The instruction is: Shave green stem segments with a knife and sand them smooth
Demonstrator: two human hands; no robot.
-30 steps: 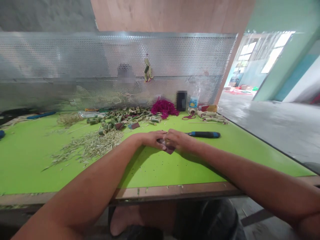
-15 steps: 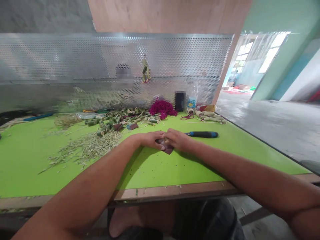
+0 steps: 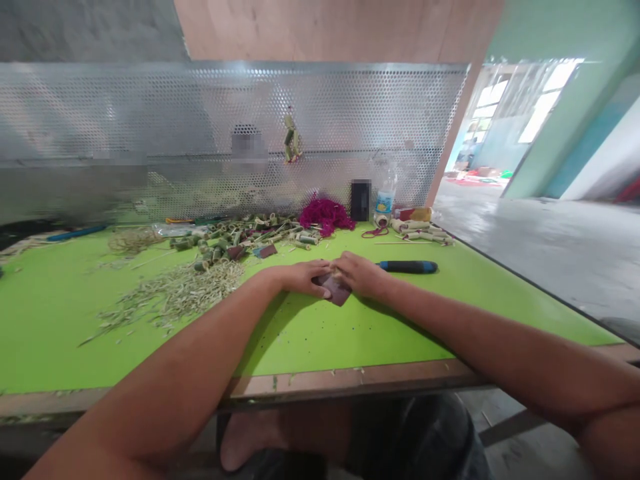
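Note:
Near the middle of the green table, my left hand (image 3: 307,278) holds a brown-maroon square of sandpaper (image 3: 339,294), its thumb pressed on top. My right hand (image 3: 357,272) meets it from the other side, fingers closed and pointing down over the sandpaper's far edge. Between the fingertips shows a bit of a small pale bamboo piece (image 3: 335,269); most of it is hidden. Just right of my right hand lies a tool with a black and blue handle (image 3: 409,267), its front end behind the hand.
Pale shavings (image 3: 195,293) spread at the left, with a heap of cut green bamboo tubes (image 3: 215,250) behind them. Further back are magenta yarn (image 3: 326,215), a black phone-like block (image 3: 361,200), a plastic bottle (image 3: 385,200) and strung bamboo pieces (image 3: 425,233). A perforated metal panel (image 3: 200,133) stands behind.
My right hand has shifted slightly up and away over the sandpaper, uncovering more of its surface. My left hand stays nearly in place.

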